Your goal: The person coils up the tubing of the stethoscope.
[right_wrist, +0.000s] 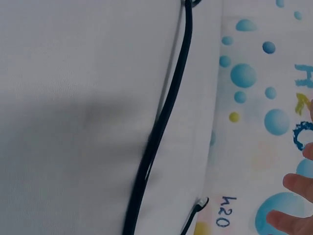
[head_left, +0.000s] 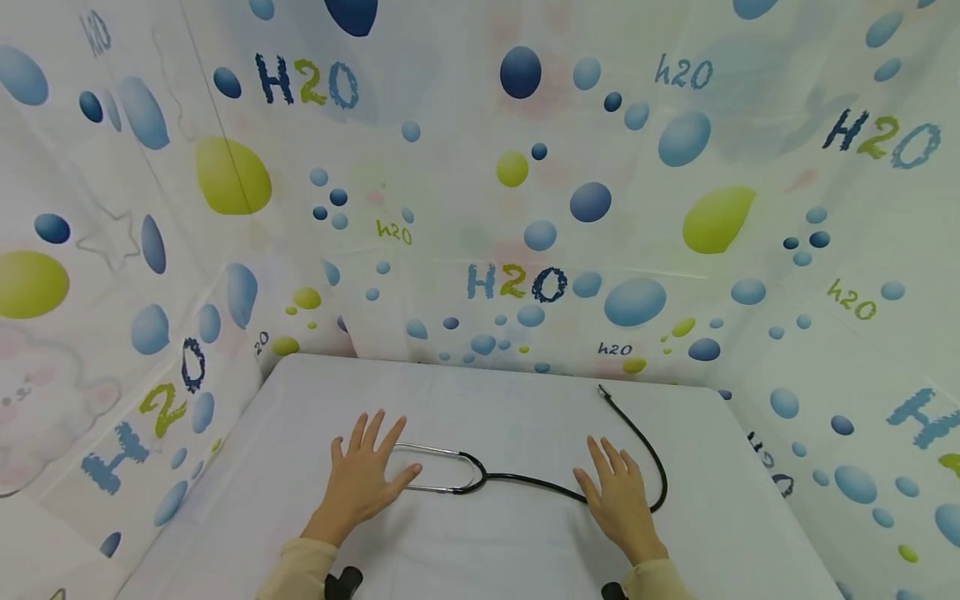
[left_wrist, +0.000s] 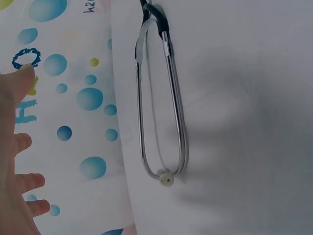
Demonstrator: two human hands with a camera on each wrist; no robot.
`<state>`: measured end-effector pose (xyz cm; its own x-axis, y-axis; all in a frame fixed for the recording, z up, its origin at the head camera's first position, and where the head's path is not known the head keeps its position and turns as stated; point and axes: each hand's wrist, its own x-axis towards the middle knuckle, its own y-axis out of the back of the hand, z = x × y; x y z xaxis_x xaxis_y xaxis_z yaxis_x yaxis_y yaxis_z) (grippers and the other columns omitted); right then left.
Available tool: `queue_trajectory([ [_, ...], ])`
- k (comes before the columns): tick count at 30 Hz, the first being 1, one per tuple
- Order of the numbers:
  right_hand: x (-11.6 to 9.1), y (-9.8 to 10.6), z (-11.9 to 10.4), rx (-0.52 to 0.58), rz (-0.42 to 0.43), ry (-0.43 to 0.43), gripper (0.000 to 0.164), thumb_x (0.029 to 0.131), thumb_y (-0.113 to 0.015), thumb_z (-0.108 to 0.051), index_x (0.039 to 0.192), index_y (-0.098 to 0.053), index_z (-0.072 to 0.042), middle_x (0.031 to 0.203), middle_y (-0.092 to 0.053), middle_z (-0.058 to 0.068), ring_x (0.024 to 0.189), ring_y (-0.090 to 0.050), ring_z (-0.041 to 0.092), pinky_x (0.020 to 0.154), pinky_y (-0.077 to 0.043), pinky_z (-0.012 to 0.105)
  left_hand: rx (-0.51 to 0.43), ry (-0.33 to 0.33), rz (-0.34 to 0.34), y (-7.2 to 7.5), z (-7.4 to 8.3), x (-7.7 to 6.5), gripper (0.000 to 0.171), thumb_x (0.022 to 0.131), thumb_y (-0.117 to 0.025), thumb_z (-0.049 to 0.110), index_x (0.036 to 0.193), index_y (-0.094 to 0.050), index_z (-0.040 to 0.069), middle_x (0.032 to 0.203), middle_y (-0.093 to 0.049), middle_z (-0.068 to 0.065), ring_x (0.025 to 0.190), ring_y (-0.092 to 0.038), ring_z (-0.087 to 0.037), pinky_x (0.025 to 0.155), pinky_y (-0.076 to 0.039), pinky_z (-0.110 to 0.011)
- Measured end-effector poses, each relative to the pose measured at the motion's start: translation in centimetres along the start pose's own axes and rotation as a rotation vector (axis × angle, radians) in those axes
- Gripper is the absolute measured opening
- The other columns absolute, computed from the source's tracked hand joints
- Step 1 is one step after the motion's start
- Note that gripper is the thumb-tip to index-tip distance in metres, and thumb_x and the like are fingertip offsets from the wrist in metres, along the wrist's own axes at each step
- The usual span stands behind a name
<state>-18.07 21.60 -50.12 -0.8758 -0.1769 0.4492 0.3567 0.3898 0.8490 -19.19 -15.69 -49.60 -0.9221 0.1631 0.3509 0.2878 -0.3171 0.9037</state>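
Head: left hand (head_left: 362,479) released, fingers spread toward 1 o'clock; right hand (head_left: 618,504) released, fingers toward 11; stethoscope (head_left: 525,479) on white table (head_left: 480,546), at 6 | Left wrist: hand at 9, apart from eartip (left_wrist: 167,179) at 6 | Right wrist: fingertips (right_wrist: 296,185) at 4, beyond tubing (right_wrist: 167,105).

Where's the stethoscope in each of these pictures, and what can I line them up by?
Head: the stethoscope stretches across the lower middle, partly hidden.
Left wrist: its metal ear tubes run down the middle from near the top.
Right wrist: its black tube slants from top, right of centre, to bottom, left of centre.
Shared landmark: the H2O-printed backdrop.
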Motion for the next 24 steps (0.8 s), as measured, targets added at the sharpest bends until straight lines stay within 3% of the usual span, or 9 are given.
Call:
queue_trajectory([
  [6, 0.7, -2.3, -1.6, 0.035, -0.018, 0.037, 0.051, 0.092, -0.059, -0.023, 0.134, -0.047, 0.003, 0.130, -0.049, 0.029, 0.118, -0.044, 0.049, 0.101, -0.031, 0.056, -0.024, -0.029, -0.046, -1.8, 1.2, 0.3, 0.072, 0.083, -0.058, 0.057, 0.141, -0.044, 0.017, 0.145, -0.037, -0.019, 0.135, -0.027, -0.043, 0.094, -0.025, -0.071],
  [15, 2.5, -6.5, -3.3, 0.100, -0.136, 0.006, 0.048, 0.093, -0.058, -0.024, 0.133, -0.049, 0.001, 0.130, -0.050, 0.026, 0.112, -0.048, 0.045, 0.093, -0.041, 0.053, -0.031, -0.050, -0.192, -4.1, 2.0, 1.8, 0.070, 0.084, -0.060, 0.055, 0.139, -0.047, 0.014, 0.143, -0.039, -0.021, 0.133, -0.030, -0.043, 0.095, -0.026, -0.070],
  [24, 3.2, -10.4, -4.7, 0.035, -0.198, 0.081, 0.026, 0.082, -0.070, -0.011, 0.105, -0.068, -0.001, 0.102, -0.064, 0.015, 0.089, -0.058, 0.032, 0.076, -0.048, 0.043, -0.003, -0.072, -0.369, -6.1, 1.3, 3.5, 0.082, 0.075, -0.068, 0.058, 0.140, -0.045, 0.014, 0.140, -0.043, -0.021, 0.131, -0.034, -0.042, 0.094, -0.026, -0.071],
])
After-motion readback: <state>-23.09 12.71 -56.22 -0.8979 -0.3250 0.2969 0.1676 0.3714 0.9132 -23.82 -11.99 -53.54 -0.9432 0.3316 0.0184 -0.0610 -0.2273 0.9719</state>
